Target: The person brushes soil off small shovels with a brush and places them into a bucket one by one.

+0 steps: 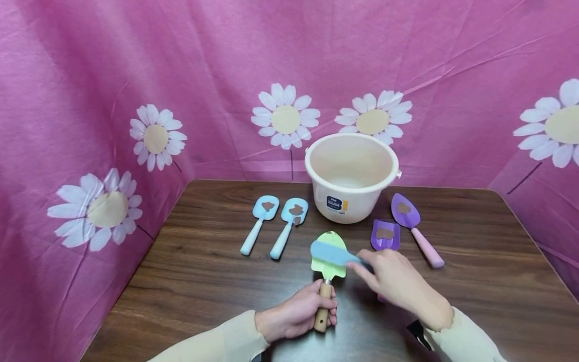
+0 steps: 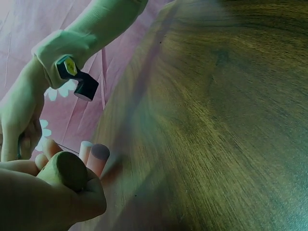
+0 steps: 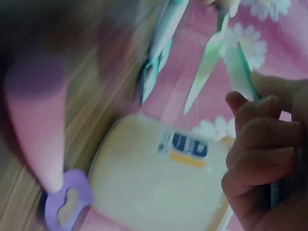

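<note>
My left hand [image 1: 305, 310] grips the wooden handle of a light green garden trowel [image 1: 333, 272], its blade pointing away from me. A brown spot shows at the blade's tip. In the left wrist view, the round end of the wooden handle [image 2: 72, 171] pokes out of the fist. My right hand [image 1: 398, 279] holds a blue brush [image 1: 330, 253] by its handle, with the forefinger stretched along it. The brush head lies across the trowel blade in the head view. In the right wrist view, the brush's pale bristle side [image 3: 237, 70] faces the trowel [image 3: 208, 67].
Two light blue shovels [image 1: 266, 207] [image 1: 294, 208] with brown patches lie at left. A cream bucket [image 1: 344, 206] stands at the back. Right of it lie a purple scoop [image 1: 378, 242] and a purple trowel with a pink handle [image 1: 426, 247], both brown-patched. A pink flowered cloth hangs behind the table.
</note>
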### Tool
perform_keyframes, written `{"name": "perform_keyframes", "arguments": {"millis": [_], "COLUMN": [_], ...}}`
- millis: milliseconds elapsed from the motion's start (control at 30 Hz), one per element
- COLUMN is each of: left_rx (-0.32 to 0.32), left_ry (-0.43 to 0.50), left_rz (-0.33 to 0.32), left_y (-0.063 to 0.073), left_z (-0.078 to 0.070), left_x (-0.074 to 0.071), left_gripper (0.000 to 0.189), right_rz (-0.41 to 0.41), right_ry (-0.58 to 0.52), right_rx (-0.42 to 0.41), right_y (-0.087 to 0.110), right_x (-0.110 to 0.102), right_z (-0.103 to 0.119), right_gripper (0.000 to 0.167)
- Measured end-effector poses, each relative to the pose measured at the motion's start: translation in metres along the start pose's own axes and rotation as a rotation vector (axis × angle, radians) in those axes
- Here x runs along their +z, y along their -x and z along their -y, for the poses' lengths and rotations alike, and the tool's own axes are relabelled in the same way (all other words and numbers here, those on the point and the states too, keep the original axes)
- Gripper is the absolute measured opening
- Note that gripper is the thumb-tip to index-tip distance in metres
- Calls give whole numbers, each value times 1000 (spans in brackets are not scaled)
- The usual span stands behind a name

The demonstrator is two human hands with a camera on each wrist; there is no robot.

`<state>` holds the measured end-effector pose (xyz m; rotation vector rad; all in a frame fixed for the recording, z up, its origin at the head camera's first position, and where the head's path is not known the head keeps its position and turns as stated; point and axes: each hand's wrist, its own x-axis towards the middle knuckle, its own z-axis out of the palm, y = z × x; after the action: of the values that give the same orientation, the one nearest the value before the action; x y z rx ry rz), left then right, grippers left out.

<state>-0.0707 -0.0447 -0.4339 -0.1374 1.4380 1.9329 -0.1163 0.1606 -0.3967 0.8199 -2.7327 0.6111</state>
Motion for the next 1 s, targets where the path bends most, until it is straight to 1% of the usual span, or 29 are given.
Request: {"name": "perform_keyframes", "arguments": {"millis": [100,200,500,633,767,867,1000], "left_rx": [-1,-1,-2,-5,-18,-29,-36], "left_ry": [-1,-3,-6,-3,-2,-3,-5], "left_rz": [1,-3,-8,-5,-1,19,43], "left_y": [0,-1,-1,0,0,1,2], "left_z": [0,0,3,4,5,7,8], "left_x": [0,-1,-2,-2,-3,-3,-3], "left_gripper": [17,17,17,16,16,16,15], "right_rz": [45,70,73,71,39,24,39], "right_ry": [4,20,25,29,40,48,48], "right_rx": [-39,-52,-35,15,65,103,158], "right_y": [2,3,2,-1,-4,-5,-4], "right_x": [1,3,5,5,7,8,7], "right_z": [10,15,14,8,-6,-18,-26], "right_gripper": [25,22,22,24,26,23,25]}}
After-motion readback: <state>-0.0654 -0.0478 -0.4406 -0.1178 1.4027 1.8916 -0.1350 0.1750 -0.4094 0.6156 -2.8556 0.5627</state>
